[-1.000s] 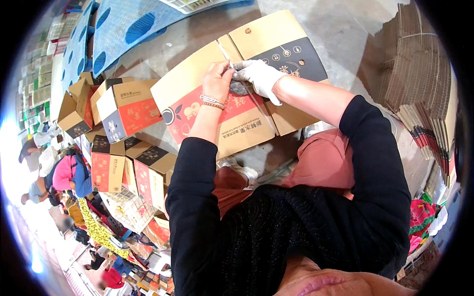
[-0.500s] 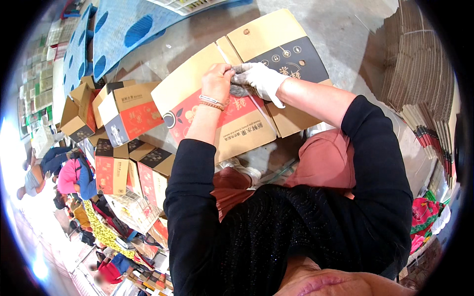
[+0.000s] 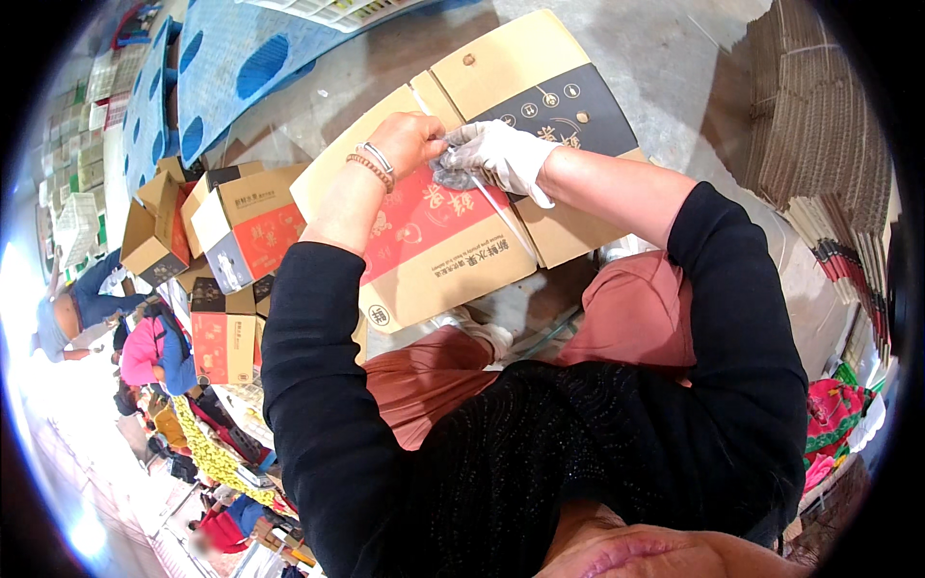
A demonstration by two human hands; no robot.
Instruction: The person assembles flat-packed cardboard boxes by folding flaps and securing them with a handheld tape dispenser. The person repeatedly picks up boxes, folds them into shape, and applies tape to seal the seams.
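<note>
A flat bundle of printed cardboard boxes [image 3: 462, 279], tan with red and black panels, lies before me with a white strap [image 3: 511, 223] across it. Above its middle my bare left hand [image 3: 407, 141] is closed in a pinch, with a bracelet and beads at the wrist. Its fingertips meet the fingers of my right hand [image 3: 501, 157], which wears a white glove with dirty grey fingers. The right fingers are curled close to the strap. What either hand pinches is hidden between the fingers.
Several opened boxes [image 3: 252, 226] stand at the left. A blue plastic pallet [image 3: 226, 53] lies at the far left, with a white crate [image 3: 337, 12] beside it. Tall stacks of flat cardboard [image 3: 819, 125] rise at the right. People [image 3: 145, 352] are farther off at the left.
My left forearm and elbow have swung outward to the left, and the left hand has shifted slightly up and left. The right hand has moved a little left with it.
</note>
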